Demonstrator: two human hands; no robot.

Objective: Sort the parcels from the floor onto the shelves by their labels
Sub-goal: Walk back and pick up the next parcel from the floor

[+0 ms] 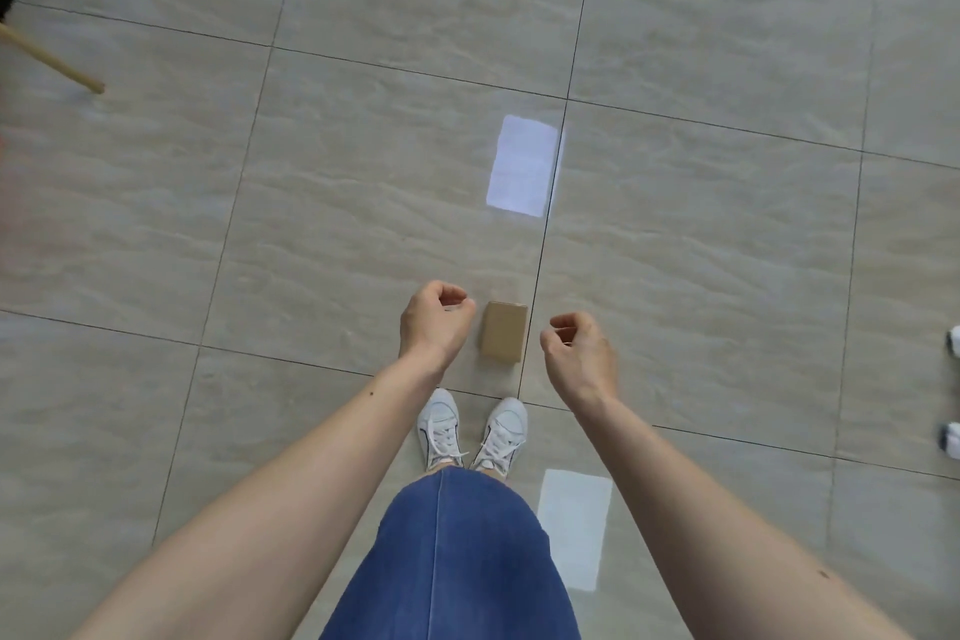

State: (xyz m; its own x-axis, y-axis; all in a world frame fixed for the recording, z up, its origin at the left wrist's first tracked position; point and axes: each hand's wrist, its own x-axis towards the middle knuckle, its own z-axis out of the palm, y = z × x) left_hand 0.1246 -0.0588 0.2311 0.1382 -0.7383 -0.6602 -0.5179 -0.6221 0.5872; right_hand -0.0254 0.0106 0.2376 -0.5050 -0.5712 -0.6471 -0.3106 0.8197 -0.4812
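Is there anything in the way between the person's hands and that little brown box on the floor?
Nothing visible. The cardboard parcel lies alone on the bare tiled floor, just ahead of the white shoes. The left hand and right hand show on either side of it, both empty with fingers loosely curled. No shelves are in view.

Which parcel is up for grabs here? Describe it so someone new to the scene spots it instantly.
Start at the person's white sneakers on the tiled floor. Just ahead of the toes, between the left hand and right hand, lies a small brown cardboard box. It is the only brown, solid box; the white rectangles nearby look like flat light patches, and neither hand touches it.
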